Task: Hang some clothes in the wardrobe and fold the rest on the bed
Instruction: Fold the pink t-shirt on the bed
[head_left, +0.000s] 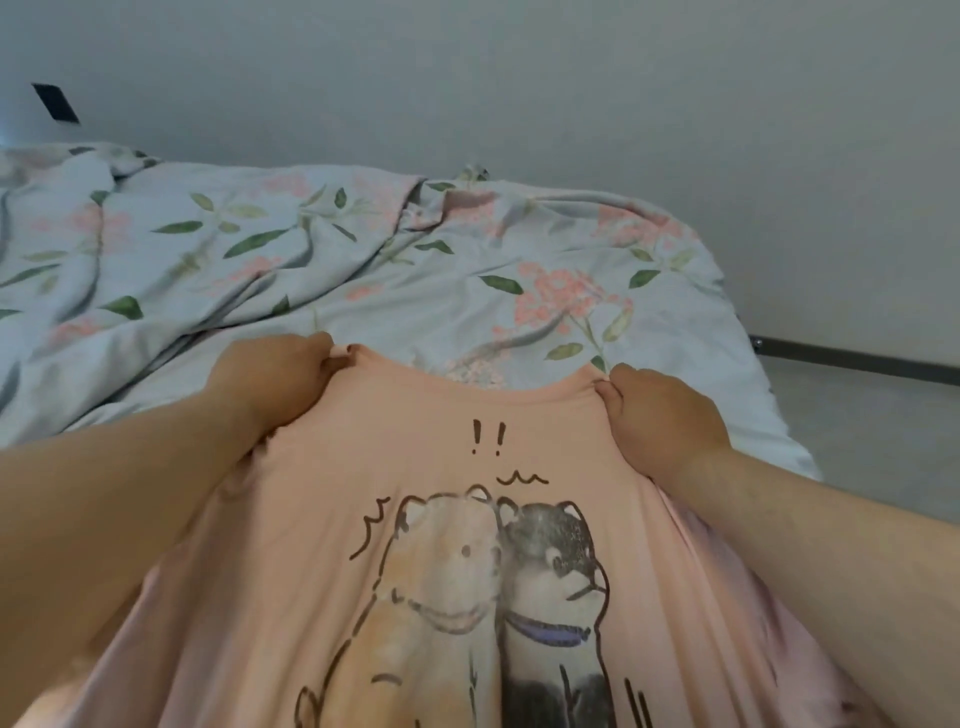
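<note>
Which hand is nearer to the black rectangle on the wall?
Left. The left hand grips the pink shirt below and right of the black rectangle; the right hand grips the shirt's other shoulder, much farther right.

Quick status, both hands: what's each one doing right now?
Left hand: grips the pink T-shirt at its shoulder, by the neckline.
Right hand: pinches the other shoulder.

"!!" on pink shirt

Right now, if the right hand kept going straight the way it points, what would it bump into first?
Probably the floral bedcover. The right hand, pinching the peach cartoon-dog T-shirt, points forward over the bed; how high it is stays unclear.
</note>
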